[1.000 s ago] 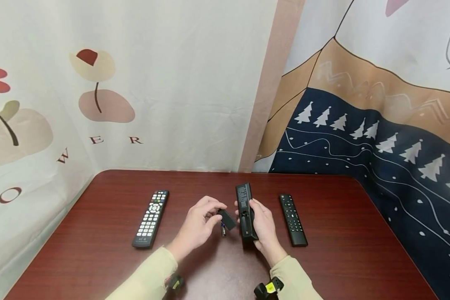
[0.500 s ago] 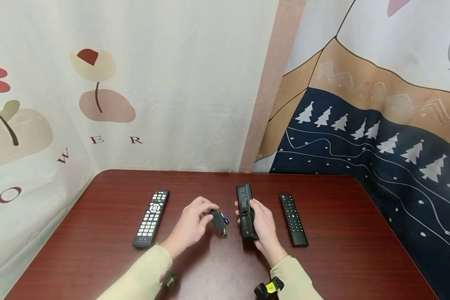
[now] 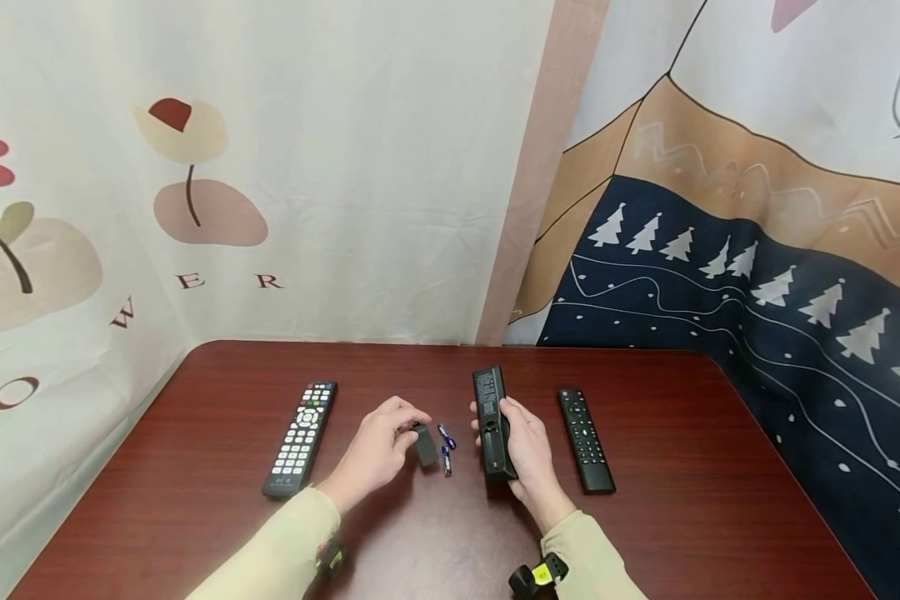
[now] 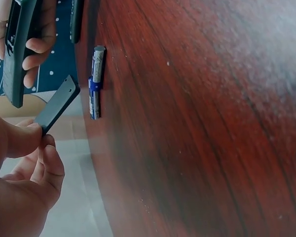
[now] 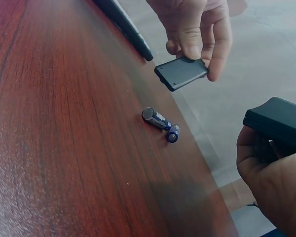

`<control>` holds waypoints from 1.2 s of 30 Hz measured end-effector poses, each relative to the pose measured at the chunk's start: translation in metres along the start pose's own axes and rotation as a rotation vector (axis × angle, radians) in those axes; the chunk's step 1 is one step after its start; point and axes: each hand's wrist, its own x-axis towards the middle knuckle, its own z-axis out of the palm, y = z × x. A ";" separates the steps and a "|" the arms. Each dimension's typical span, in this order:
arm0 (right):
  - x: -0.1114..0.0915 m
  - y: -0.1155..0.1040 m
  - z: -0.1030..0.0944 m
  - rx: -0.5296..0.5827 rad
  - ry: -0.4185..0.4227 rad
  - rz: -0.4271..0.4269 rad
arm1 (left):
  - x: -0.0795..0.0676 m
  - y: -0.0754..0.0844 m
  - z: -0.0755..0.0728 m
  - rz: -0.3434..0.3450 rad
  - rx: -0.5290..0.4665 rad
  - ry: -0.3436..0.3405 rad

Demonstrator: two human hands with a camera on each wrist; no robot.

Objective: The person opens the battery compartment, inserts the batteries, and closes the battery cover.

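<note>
My left hand (image 3: pixel 378 442) pinches a flat black battery cover (image 3: pixel 425 447) between thumb and fingers, just above the table; the left wrist view shows the cover (image 4: pixel 58 104) tilted. In my right hand (image 3: pixel 528 446) I grip a black remote control (image 3: pixel 491 421), its back facing up and its battery compartment uncovered. Between the two hands, two blue-and-silver batteries lie on the table, one battery (image 3: pixel 447 435) behind the other battery (image 3: pixel 446 461), nearly end to end. The right wrist view shows the batteries (image 5: pixel 157 118) lying below the cover.
A remote with white buttons (image 3: pixel 300 439) lies at left on the dark red table (image 3: pixel 217 467). To the right of my right hand rests a smaller black remote (image 3: pixel 587 440). A printed curtain (image 3: pixel 375 208) hangs behind the table.
My left hand has drawn back to the left with the cover, away from the remote, and both batteries now show beside it. The right hand holds the remote steady.
</note>
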 end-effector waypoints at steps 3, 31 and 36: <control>0.000 0.000 0.000 0.003 0.000 -0.002 | 0.000 -0.002 0.000 -0.008 0.015 -0.014; 0.002 0.002 -0.004 -0.024 0.023 0.018 | 0.005 -0.018 0.007 -0.097 0.152 -0.135; 0.003 0.001 -0.004 -0.023 0.022 0.018 | 0.005 -0.019 0.008 -0.070 0.191 -0.142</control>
